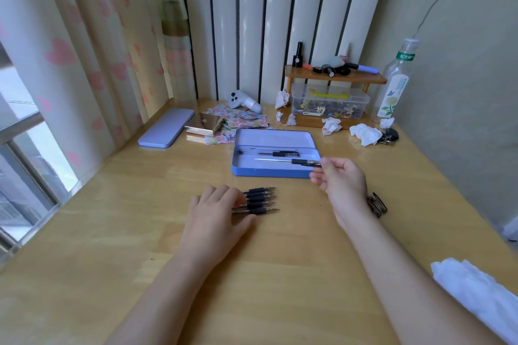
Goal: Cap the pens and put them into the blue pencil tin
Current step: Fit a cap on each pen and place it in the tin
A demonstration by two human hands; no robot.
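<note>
The bench (117, 232) is pale varnished wood set in a corner: a white ribbed radiator (280, 22) at the back, a plain wall to the right, a heart-print curtain (84, 50) and a window along the left edge.

The blue pencil tin (276, 172) lies open near mid-bench, its lid hinged back. One capped pen (276, 154) rests inside along the far side. A second pen (288, 161) lies across the tin's near part, its capped end pinched between thumb and fingers of the right hand (340, 179) at the tin's right rim.

The left hand (215, 211) lies flat, fingers spread loosely over the barrels of a row of uncapped pens (259, 200), tips pointing right, on the bench just in front of the tin. It grips nothing.

Along the back edge: a closed lilac case (166, 128), a notebook on patterned papers, a small wooden shelf (335, 78) over a clear box, crumpled tissues (365, 133) and a clear bottle (395, 84). A dark clip (377, 204) lies just right of the right wrist.

The near half of the bench is bare wood except for white cloth at the right edge.
</note>
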